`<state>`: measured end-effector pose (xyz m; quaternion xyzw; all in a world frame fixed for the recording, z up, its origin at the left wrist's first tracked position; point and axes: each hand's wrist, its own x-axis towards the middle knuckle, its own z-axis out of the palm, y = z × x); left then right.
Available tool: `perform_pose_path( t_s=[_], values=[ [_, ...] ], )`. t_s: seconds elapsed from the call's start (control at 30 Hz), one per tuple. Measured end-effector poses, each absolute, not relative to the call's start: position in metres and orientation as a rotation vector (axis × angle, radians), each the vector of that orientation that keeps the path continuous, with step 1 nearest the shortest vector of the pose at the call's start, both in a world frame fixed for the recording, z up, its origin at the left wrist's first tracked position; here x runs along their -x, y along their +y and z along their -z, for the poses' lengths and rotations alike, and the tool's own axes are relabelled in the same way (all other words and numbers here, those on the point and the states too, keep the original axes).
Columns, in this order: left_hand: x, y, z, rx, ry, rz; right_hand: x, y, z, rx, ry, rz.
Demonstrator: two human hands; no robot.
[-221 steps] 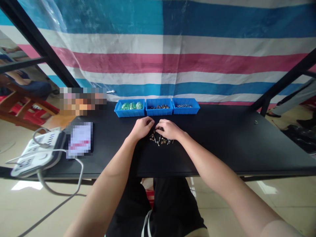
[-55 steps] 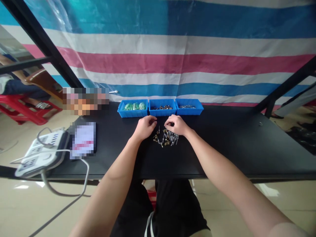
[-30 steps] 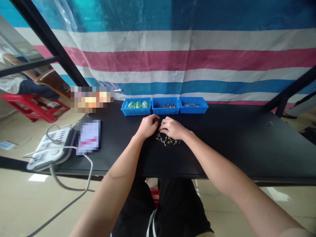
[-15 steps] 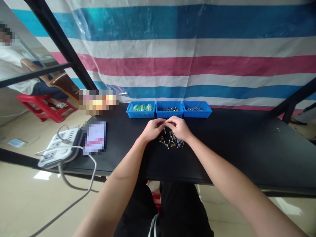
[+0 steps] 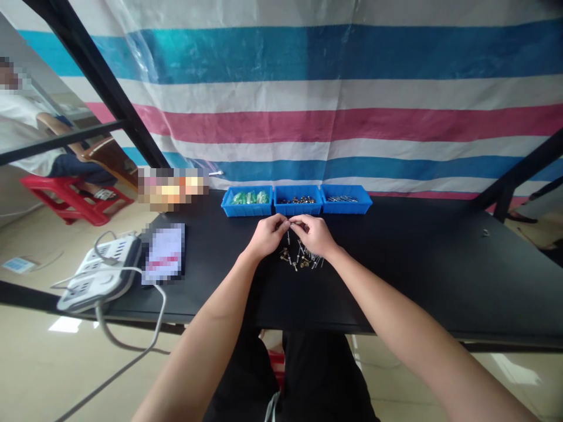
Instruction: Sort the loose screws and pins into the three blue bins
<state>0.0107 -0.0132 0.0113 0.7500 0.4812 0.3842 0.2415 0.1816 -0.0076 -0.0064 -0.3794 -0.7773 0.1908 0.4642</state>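
My left hand [image 5: 266,237] and my right hand [image 5: 313,234] meet fingertip to fingertip over a black table [image 5: 396,264], both pinched on a small metal part [image 5: 289,224] between them. Just below the hands lies a small pile of screws and brass-coloured pieces [image 5: 301,258]. Behind the hands stand three blue trays in a row: the left tray [image 5: 246,201] holds green parts, the middle tray [image 5: 298,200] holds dark and brass pieces, the right tray [image 5: 346,199] holds silvery pins.
A white power strip [image 5: 99,271] with a grey cable sits at the table's left edge, beside a blurred flat card [image 5: 164,254]. A striped tarp [image 5: 334,111] hangs behind. Black frame posts stand at both sides. A seated person [image 5: 26,135] is at far left.
My right hand left the pile and came up to meet my left hand; both now pinch one small part above the pile. The camera view shifted slightly.
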Motion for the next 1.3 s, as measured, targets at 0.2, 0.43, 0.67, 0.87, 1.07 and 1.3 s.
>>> perform_pose_path(
  t_s=[0.2,0.43,0.67,0.87,1.07,1.3],
  values=[
    [-0.010,-0.013,-0.011,-2.028,1.321,-1.060,-0.182,-0.006,0.006,0.901,-1.912,-0.441],
    [-0.010,-0.012,-0.011,-2.042,1.353,-1.041,-0.184,-0.007,0.004,0.927,-1.926,-0.417],
    [-0.011,-0.010,-0.009,-2.078,1.359,-1.060,-0.184,-0.011,-0.004,0.927,-1.912,-0.410],
    [-0.012,-0.005,-0.005,-1.999,1.452,-1.177,-0.188,-0.006,-0.006,0.975,-1.959,-0.291],
    [-0.010,-0.001,0.000,-2.026,1.515,-1.212,-0.194,0.005,-0.003,1.180,-2.035,-0.005],
    [-0.009,-0.001,0.001,-2.063,1.532,-1.134,-0.192,0.009,-0.005,1.532,-2.061,0.160]
  ],
)
